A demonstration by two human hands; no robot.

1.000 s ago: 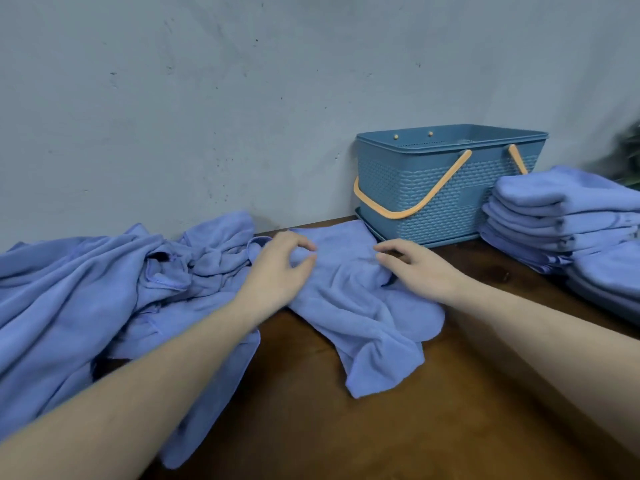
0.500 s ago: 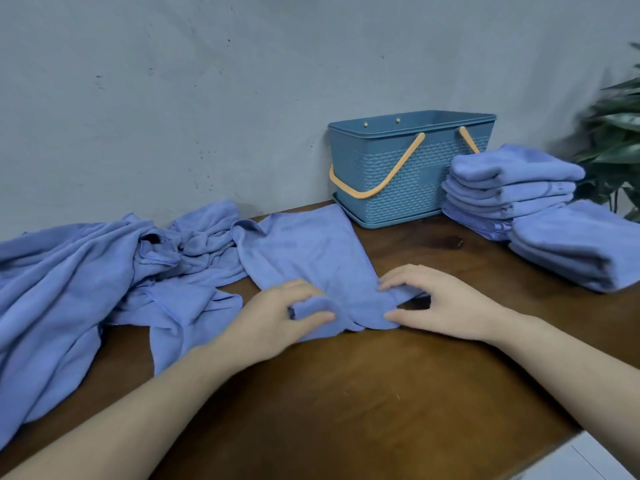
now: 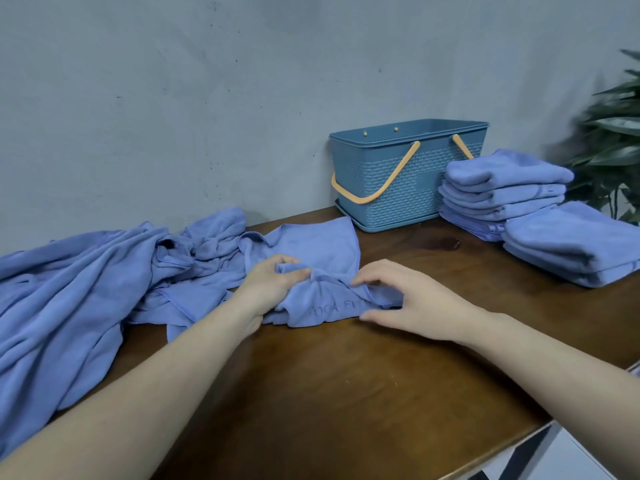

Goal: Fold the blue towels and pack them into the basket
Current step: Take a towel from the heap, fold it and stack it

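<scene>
— Two hands are on one blue towel [image 3: 311,251] now, and its near edge has come up since half a second ago: it lay nearly flat, and now it is bunched into a ridge between them.

— Who holds what?

— The left hand [image 3: 270,285] has its fingers curled round a wad of the cloth. The right hand [image 3: 408,299] pinches the bunched edge between thumb and fingertips. The far half of the towel still lies spread on the wooden table [image 3: 346,393], just in front of the blue basket [image 3: 408,178].

— So folding is under way?

— I judge it a first fold beginning, or a re-gather to square the edge. Nothing is packed that I can see; two folded stacks [image 3: 502,188] wait beside the basket and an unfolded heap [image 3: 86,278] sits on the left.

— What is unclear?

— The basket's inside is hidden by its wall. Embossed letters on the towel are too creased to read fully. The left thumb is buried under cloth, the heap runs off the frame, and a plant [image 3: 613,140] is cut by the right edge.
</scene>
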